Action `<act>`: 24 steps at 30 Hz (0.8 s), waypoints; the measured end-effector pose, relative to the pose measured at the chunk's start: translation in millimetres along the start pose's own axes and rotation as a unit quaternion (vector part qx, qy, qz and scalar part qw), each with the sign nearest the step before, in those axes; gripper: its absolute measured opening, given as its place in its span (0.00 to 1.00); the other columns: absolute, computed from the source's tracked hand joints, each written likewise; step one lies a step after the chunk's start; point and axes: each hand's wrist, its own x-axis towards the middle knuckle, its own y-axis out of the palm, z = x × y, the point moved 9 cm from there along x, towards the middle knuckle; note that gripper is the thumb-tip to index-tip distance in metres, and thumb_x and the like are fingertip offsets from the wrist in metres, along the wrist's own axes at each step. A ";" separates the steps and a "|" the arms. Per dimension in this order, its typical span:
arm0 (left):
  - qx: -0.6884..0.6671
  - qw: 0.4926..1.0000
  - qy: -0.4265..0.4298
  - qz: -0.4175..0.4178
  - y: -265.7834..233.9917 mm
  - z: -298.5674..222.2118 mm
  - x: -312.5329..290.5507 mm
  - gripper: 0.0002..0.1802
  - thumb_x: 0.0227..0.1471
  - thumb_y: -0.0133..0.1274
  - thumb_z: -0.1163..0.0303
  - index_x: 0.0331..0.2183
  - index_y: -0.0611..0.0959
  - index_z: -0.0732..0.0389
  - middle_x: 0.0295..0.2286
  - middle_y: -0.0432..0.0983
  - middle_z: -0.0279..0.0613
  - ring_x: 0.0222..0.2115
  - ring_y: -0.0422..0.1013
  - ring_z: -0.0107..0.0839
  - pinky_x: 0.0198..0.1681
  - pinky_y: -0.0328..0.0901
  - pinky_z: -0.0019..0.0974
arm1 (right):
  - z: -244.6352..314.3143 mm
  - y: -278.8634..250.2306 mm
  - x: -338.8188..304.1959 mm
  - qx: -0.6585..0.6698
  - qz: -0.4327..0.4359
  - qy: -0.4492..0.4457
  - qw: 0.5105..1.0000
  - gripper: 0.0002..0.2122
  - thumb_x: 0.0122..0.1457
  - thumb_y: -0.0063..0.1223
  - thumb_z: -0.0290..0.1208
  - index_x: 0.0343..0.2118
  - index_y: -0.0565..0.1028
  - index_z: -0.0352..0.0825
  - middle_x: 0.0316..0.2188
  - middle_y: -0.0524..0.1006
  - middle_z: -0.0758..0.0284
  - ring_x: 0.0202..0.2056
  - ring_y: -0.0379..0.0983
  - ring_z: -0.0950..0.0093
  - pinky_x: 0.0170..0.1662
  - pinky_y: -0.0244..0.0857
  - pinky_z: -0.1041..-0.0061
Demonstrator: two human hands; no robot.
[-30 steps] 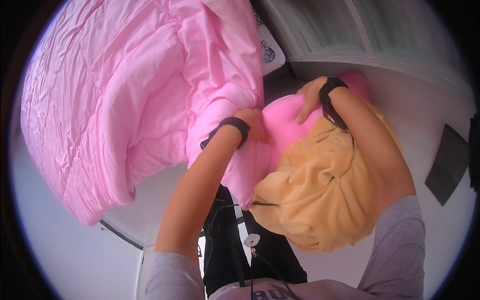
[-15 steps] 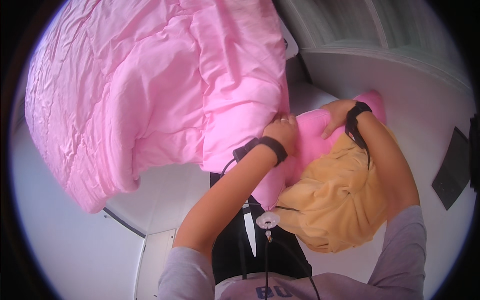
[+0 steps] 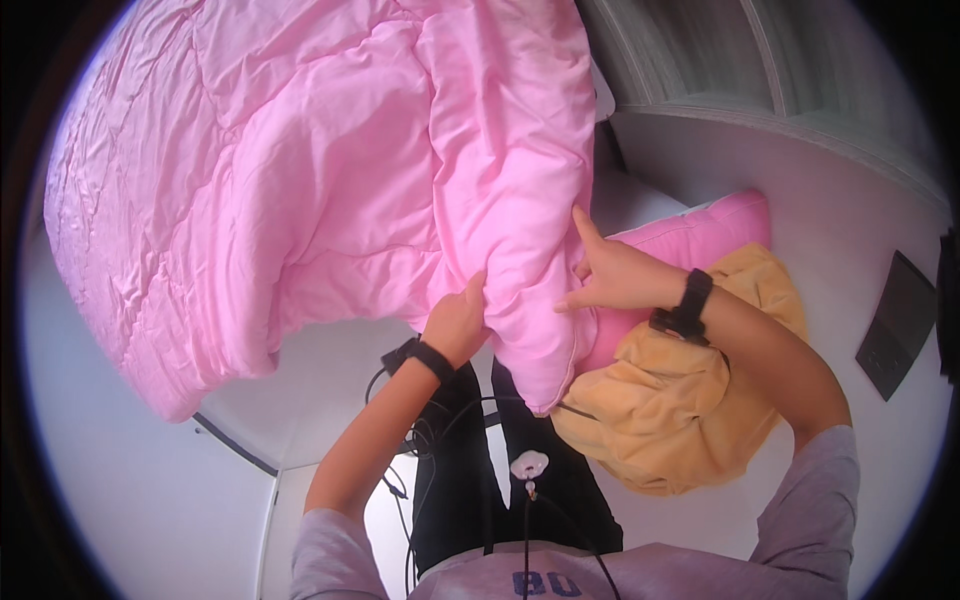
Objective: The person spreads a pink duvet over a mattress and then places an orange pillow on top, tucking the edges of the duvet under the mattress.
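Note:
A large pink quilt (image 3: 340, 180) with stitched seams and many creases fills the upper left and middle. My left hand (image 3: 457, 322) is closed on the quilt's near edge, its fingers partly hidden by the cloth. My right hand (image 3: 628, 276) rests against the quilt's right side with fingers spread, thumb toward me and one finger stretched away. Beneath the right wrist lies a brighter pink pillow (image 3: 705, 228), its middle covered by hand and cloth. A bunched yellow-orange plush cloth (image 3: 680, 420) sits below my right forearm, next to the quilt's hanging corner.
Thin black cables (image 3: 425, 430) hang by my left arm and legs. A pale flower-shaped piece (image 3: 530, 465) dangles on a cord before me. A dark flat panel (image 3: 896, 325) is on the right, and grey-green curtain-like folds (image 3: 780, 60) stand at the far right.
My left hand has moved left along the quilt's near edge. My right hand has left the pillow and come left onto the quilt. The quilt's right part has shifted right over the pillow.

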 end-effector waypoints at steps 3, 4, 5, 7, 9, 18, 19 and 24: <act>-0.079 0.991 0.085 -0.060 -25.8 -13.4 9.3 0.29 0.30 0.51 0.75 0.41 0.62 0.64 0.23 0.69 0.56 0.26 0.67 0.50 0.27 0.61 0.44 | -22.9 2.7 20.2 0.048 -0.127 -0.019 0.991 0.46 0.39 0.57 0.31 0.53 0.33 0.26 0.36 0.68 0.52 0.33 0.68 0.67 0.35 0.62 0.78; -0.102 0.987 0.083 -0.091 -45.1 -21.4 6.7 0.26 0.31 0.50 0.76 0.39 0.64 0.62 0.23 0.69 0.56 0.27 0.66 0.51 0.27 0.61 0.44 | -19.7 -10.9 22.7 0.064 -0.200 -0.102 0.972 0.45 0.40 0.56 0.28 0.53 0.34 0.26 0.37 0.68 0.54 0.34 0.68 0.69 0.36 0.62 0.78; -0.134 0.987 0.030 -0.089 -61.5 -19.7 0.6 0.22 0.33 0.48 0.77 0.37 0.65 0.64 0.24 0.69 0.55 0.27 0.67 0.48 0.29 0.62 0.39 | -0.8 -24.4 15.4 0.091 -0.202 -0.137 0.965 0.42 0.40 0.54 0.26 0.53 0.35 0.27 0.37 0.68 0.56 0.34 0.67 0.71 0.37 0.61 0.78; -0.254 0.950 0.049 -0.176 -102.8 -10.4 -15.1 0.17 0.35 0.46 0.79 0.34 0.67 0.65 0.22 0.69 0.52 0.25 0.69 0.40 0.29 0.62 0.32 | 67.7 -56.4 -10.4 0.156 -0.133 -0.167 0.965 0.37 0.42 0.49 0.20 0.54 0.41 0.31 0.37 0.68 0.61 0.34 0.66 0.75 0.38 0.60 0.78; -0.355 0.912 0.056 -0.196 -127.7 -21.6 -19.1 0.14 0.36 0.45 0.80 0.32 0.68 0.65 0.21 0.68 0.48 0.23 0.67 0.31 0.28 0.60 0.27 | 121.5 -92.4 -35.5 -0.026 -0.186 -0.241 0.952 0.29 0.40 0.46 0.16 0.50 0.54 0.35 0.34 0.69 0.64 0.30 0.66 0.74 0.36 0.60 0.79; -0.253 0.936 0.195 -0.147 -61.0 -63.0 75.6 0.12 0.39 0.44 0.79 0.32 0.66 0.64 0.23 0.67 0.48 0.24 0.66 0.40 0.28 0.61 0.35 | 119.1 -93.8 -20.0 -0.615 -0.301 -0.197 0.702 0.04 0.40 0.43 0.22 0.21 0.69 0.33 0.25 0.66 0.64 0.30 0.65 0.68 0.29 0.61 0.74; -0.207 0.952 0.198 -0.111 -32.8 -56.4 85.2 0.12 0.39 0.44 0.78 0.32 0.67 0.64 0.24 0.68 0.50 0.26 0.66 0.43 0.29 0.61 0.38 | 75.9 -92.7 -4.4 -0.665 -0.249 -0.095 0.698 0.06 0.39 0.43 0.21 0.23 0.71 0.34 0.27 0.68 0.65 0.31 0.66 0.69 0.29 0.63 0.73; -0.071 0.967 0.079 -0.232 -46.2 -5.5 56.6 0.14 0.37 0.46 0.77 0.33 0.69 0.65 0.27 0.68 0.51 0.30 0.65 0.47 0.33 0.61 0.41 | -132.0 -106.1 4.4 -0.582 -0.163 0.108 0.789 0.08 0.45 0.42 0.25 0.27 0.73 0.33 0.27 0.72 0.62 0.33 0.70 0.67 0.32 0.65 0.70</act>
